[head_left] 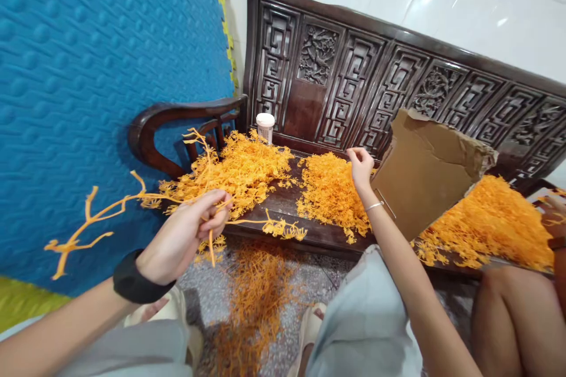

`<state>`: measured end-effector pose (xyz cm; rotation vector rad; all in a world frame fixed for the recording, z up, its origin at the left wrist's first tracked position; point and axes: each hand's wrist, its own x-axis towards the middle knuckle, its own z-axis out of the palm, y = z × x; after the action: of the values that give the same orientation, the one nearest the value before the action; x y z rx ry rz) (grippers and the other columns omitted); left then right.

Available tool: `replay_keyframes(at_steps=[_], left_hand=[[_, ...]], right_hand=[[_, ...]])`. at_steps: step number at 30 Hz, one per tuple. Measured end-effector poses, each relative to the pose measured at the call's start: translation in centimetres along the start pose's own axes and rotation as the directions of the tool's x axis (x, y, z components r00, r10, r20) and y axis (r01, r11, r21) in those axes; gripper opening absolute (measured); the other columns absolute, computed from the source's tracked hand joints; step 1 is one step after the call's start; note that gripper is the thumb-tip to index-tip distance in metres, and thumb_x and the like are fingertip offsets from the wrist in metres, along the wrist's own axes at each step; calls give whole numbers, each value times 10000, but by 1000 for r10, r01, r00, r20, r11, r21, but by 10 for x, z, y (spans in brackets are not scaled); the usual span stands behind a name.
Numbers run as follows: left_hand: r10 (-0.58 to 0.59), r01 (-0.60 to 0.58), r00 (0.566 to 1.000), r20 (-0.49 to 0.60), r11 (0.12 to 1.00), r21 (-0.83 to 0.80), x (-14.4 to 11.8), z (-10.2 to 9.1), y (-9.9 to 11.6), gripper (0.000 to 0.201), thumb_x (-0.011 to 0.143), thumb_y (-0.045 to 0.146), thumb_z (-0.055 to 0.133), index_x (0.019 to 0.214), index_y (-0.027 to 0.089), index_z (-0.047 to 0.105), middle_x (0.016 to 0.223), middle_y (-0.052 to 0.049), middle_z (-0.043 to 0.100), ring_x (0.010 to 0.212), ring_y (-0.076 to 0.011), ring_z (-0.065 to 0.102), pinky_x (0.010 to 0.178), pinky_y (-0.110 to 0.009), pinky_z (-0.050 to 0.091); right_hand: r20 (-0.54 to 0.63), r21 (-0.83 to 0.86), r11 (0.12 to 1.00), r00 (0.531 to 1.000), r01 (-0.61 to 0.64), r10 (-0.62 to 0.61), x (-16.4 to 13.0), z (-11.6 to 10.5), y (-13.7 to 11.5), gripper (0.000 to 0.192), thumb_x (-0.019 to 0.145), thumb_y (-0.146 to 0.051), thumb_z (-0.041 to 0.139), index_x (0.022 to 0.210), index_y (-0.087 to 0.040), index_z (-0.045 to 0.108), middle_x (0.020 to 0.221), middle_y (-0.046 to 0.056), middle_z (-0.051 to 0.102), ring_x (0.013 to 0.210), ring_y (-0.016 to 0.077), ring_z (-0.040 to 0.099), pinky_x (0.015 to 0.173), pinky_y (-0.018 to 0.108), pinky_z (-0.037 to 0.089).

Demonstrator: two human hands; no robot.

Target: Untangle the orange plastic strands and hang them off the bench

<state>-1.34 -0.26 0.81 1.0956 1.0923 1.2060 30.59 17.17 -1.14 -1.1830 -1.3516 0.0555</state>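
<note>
Item: orange plastic branch [95,215], one piece. Long axis runs roughly level, left to right, its forked bare end pointing left over the blue foam mat [88,70], its frilled end passing through the left hand [186,235]. Main stem thin and slightly wavy, with short side twigs forking up and down; colour a uniform bright orange-yellow. Location: held in the air, in front of the left end of the desk [287,212] and above the speckled floor [212,294].

Left hand: fingers [216,212] closed around the branch near its leafy part; a black band sits on the wrist. A short stub of stem hangs down below the grip.

Right hand: right hand [361,168] raised over the middle pile [331,194], fingers bunched together at the top edge of the pile; whether they pinch a sprig cannot be told. A thin bracelet circles the wrist.

Surroundings: left pile [243,168] of the same frilly orange sprigs on the dark carved wooden desk, just beside the middle pile. A small white-lidded cup [265,126] stands behind the left pile against the carved back. A torn cardboard sheet [420,182] leans right of the middle pile. Beyond it, a right pile [495,218]. More orange scraps [252,306] lie on the floor between the person's knees. Another person's knee [504,306] shows at right.
</note>
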Motion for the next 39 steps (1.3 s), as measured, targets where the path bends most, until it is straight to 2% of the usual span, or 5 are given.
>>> replay_keyframes(at_steps=[5,9,21,34,39], left_hand=[[1,-3,1000,-13,993,-115,6,-2,0,234,806,293,377,608,185,436,417,71,229,402,-85,186,383,-194,210],[-6,5,1000,-2,987,-160,10,-2,-3,224,808,289,383,626,172,442,407,79,228,386,-68,198,369,-174,195],[25,-27,1000,-11,989,-147,13,4,-2,211,810,267,383,636,161,437,412,82,251,378,-54,213,362,-161,188],[76,-76,997,9,996,38,16,8,-5,198,794,314,383,679,165,446,433,73,260,400,-63,231,378,-162,200],[123,-129,991,48,974,186,13,9,-5,205,794,315,364,678,175,460,421,64,287,406,-77,237,386,-180,196]], right_hand=[[686,198,977,723,-75,-83,-50,0,-59,289,787,-391,444,752,-152,603,762,25,603,751,129,546,707,254,403],[844,235,972,499,-12,-198,-79,1,-91,313,743,-404,531,975,-196,567,987,32,594,904,145,532,805,291,368],[782,239,925,506,297,-365,-109,10,-111,218,716,-329,596,884,-191,577,791,-2,618,772,123,548,802,312,267],[708,333,854,704,-399,52,-104,23,-93,57,627,-172,522,651,-174,471,591,-38,500,547,88,483,561,226,395],[673,307,908,740,-285,5,-104,27,-83,99,613,-156,526,694,-176,473,647,-33,491,577,81,465,560,209,374]])
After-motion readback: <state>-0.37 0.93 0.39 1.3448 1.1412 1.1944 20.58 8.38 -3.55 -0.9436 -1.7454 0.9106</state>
